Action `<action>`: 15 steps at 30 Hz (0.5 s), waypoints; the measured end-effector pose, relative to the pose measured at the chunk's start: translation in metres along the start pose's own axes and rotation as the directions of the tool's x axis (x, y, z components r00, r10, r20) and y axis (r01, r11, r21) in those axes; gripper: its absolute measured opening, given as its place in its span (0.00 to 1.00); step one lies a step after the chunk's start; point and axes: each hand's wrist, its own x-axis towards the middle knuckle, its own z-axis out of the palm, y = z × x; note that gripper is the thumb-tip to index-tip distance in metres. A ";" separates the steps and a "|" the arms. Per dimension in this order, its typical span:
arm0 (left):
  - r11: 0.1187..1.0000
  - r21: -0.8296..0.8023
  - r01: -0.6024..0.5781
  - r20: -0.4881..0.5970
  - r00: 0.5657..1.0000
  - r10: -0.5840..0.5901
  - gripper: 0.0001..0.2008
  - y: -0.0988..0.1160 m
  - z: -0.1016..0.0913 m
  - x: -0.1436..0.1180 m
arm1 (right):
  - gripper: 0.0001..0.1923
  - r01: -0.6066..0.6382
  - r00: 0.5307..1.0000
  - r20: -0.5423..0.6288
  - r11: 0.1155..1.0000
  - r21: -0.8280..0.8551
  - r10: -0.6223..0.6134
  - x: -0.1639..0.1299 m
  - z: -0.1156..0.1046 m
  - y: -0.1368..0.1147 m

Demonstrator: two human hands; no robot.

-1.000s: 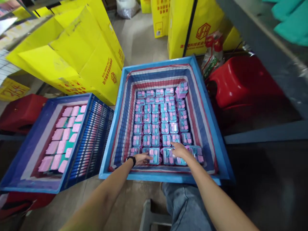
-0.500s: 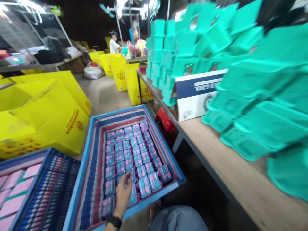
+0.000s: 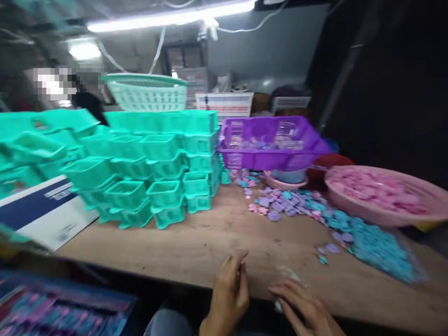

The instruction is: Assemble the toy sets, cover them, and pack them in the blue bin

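My left hand [image 3: 228, 295] hovers at the front edge of the wooden table [image 3: 175, 249], its fingers loosely bent and the thumb apart, with nothing visible in it. To its right, my right hand [image 3: 308, 308] is low over the same edge. A small whitish thing [image 3: 278, 305] shows between its thumb and fingers, too blurred to name. Just beyond those fingers lies a scrap of clear plastic [image 3: 292, 275]. Farther back are scattered purple pieces [image 3: 287, 201], a few small loose pieces [image 3: 324, 259] and a clear bag of turquoise pieces [image 3: 381, 249].
Stacked green plastic bins [image 3: 164, 186] fill the left, beside a white-and-blue carton [image 3: 52, 214]. A purple basket [image 3: 269, 161] and a pink basin [image 3: 378, 217] of pink pieces stand behind. At lower left is a crate [image 3: 115, 301] of pink-and-blue items.
The view has swung right from the floor crate to the table. My left hand has left the small boxes in the crate and is now at the table edge. My right hand has come into view.
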 end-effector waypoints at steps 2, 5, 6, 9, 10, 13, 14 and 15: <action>1.000 0.000 -0.019 0.197 0.980 0.018 0.21 0.001 0.032 0.017 | 0.16 -0.024 0.998 -0.050 0.999 -0.022 0.022 -0.004 -0.015 0.000; 0.998 0.040 -0.042 0.393 0.919 0.023 0.25 -0.012 0.065 0.021 | 0.18 -0.083 0.996 -0.016 0.996 -0.033 0.083 -0.015 -0.034 -0.006; 0.998 0.060 -0.037 0.405 0.914 0.009 0.25 -0.018 0.072 0.019 | 0.18 -0.098 0.995 -0.003 0.994 -0.038 0.098 -0.020 -0.040 -0.008; 0.994 0.100 -0.034 0.378 0.926 -0.006 0.24 -0.033 0.079 0.013 | 0.17 -0.160 0.986 0.035 0.983 -0.084 0.164 -0.039 -0.055 -0.011; 0.994 0.103 -0.045 0.371 0.929 0.004 0.24 -0.036 0.079 0.012 | 0.16 -0.189 0.980 0.049 0.976 -0.105 0.195 -0.046 -0.060 -0.010; 0.991 0.103 -0.088 0.360 0.932 0.045 0.25 -0.038 0.077 0.011 | 0.15 -0.276 0.954 0.077 0.947 -0.163 0.291 -0.069 -0.070 -0.006; 0.990 0.106 -0.096 0.356 0.933 0.053 0.25 -0.038 0.077 0.011 | 0.15 -0.301 0.945 0.081 0.938 -0.174 0.318 -0.077 -0.073 -0.004; 0.989 0.108 -0.103 0.355 0.933 0.058 0.25 -0.037 0.076 0.012 | 0.16 -0.321 0.937 0.082 0.930 -0.178 0.339 -0.083 -0.075 -0.002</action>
